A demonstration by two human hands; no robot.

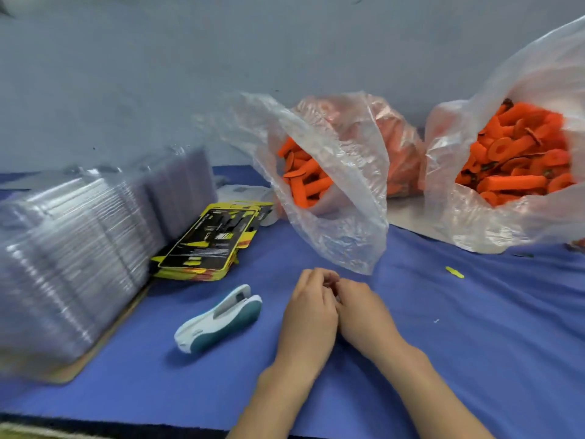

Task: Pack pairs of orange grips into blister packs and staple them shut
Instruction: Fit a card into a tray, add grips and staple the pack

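Two hands meeting at the fingertips over the blue cloth (443,350) — left hand (308,312) and right hand (364,315), knuckles up, fingers curled in toward each other and touching. Space between those fingers hidden from above; impossible to tell whether gripping something small or nothing at all. Both forearms cut off at the bottom edge.

Three clear plastic bags along the far wall. Middle bag (345,217) slumped open toward the hands, orange grips (304,182) piled inside, partly veiled by crinkled film. Behind it a third bag (399,144), film closed over, contents only an orange blur. Right bag (468,217) open at the top and heaped with more of the same, far side cropped by the frame.

At left, a tall stack of clear blister packs (72,248), blurred, layers hard to separate. Beside it a pile of yellow-and-black cards (209,242), print unreadable. White-and-teal stapler (218,318) lying on the cloth left of the left hand, apart from it. Small yellow scrap (455,272) to the right — too small to identify
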